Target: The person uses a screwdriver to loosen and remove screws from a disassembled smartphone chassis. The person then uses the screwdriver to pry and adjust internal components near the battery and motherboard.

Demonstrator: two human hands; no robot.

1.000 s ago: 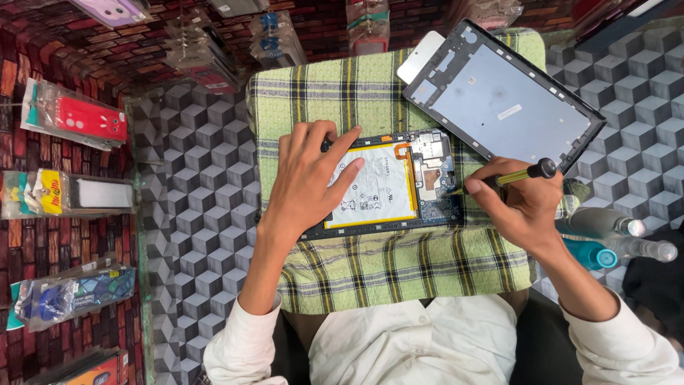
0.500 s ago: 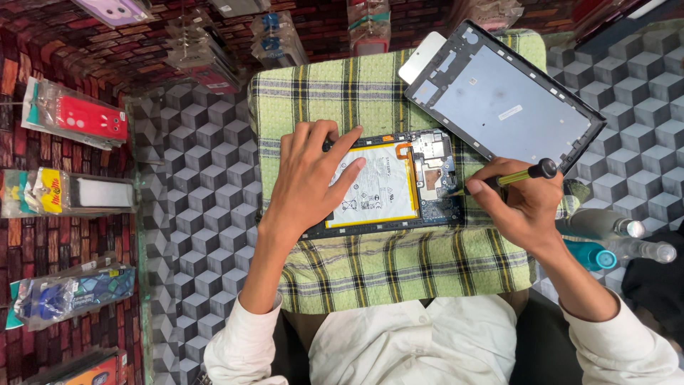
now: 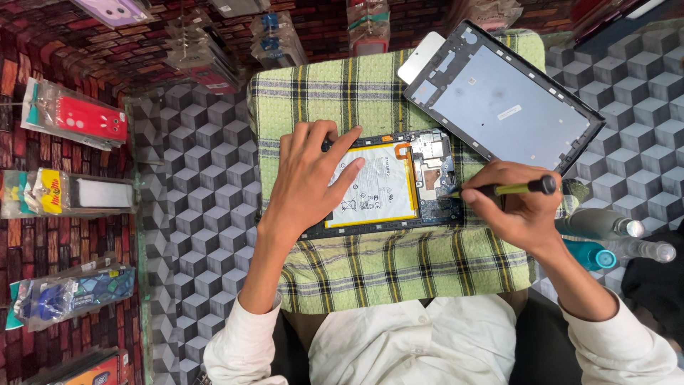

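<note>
on the green plaid cloth (image 3: 370,264), left hand (image 3: 308,184) flat on opened tablet (image 3: 385,185), right hand (image 3: 520,210) pinching screwdriver (image 3: 509,189).

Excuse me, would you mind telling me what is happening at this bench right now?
A person has an opened tablet lying on a green checked cloth. The left hand presses flat on its battery side, while the right hand holds a screwdriver with its tip at the circuit board. The removed back cover lies above.
</note>
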